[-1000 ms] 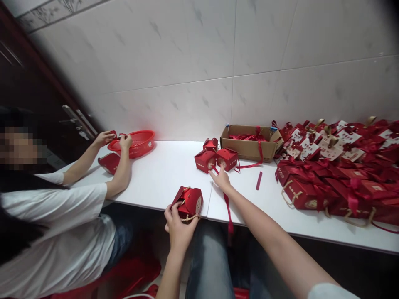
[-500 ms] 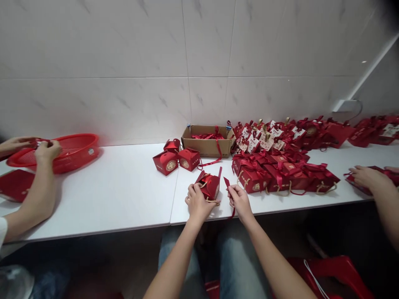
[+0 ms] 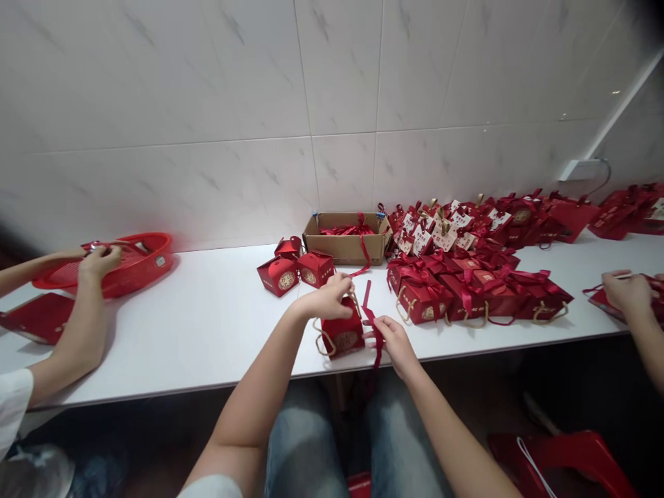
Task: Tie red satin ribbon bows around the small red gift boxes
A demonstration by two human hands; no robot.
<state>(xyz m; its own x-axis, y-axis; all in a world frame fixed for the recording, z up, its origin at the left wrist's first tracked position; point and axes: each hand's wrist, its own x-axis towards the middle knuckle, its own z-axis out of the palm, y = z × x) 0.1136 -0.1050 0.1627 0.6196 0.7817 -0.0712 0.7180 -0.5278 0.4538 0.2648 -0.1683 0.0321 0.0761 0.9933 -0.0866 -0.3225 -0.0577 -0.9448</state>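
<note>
A small red gift box with a gold emblem and twisted rope handles stands near the table's front edge. From above, my left hand reaches over its top, fingers curled round the far upper side. Just right of the box, my right hand pinches a dark red ribbon, whose tail hangs past the table edge. The ribbon's other end lies on the tabletop behind the hand. Part of the box's top is hidden under my left hand.
Behind stand several red boxes and a cardboard box of ribbons. Ribbon-tied gift boxes crowd the right, with tagged bags behind. A co-worker's hands work over a red basket at left; another person's hand is at right.
My left hand has moved from the box's near left side to over its top. The box now shows its emblem side towards me. The right hand still holds the ribbon, close to the box.
</note>
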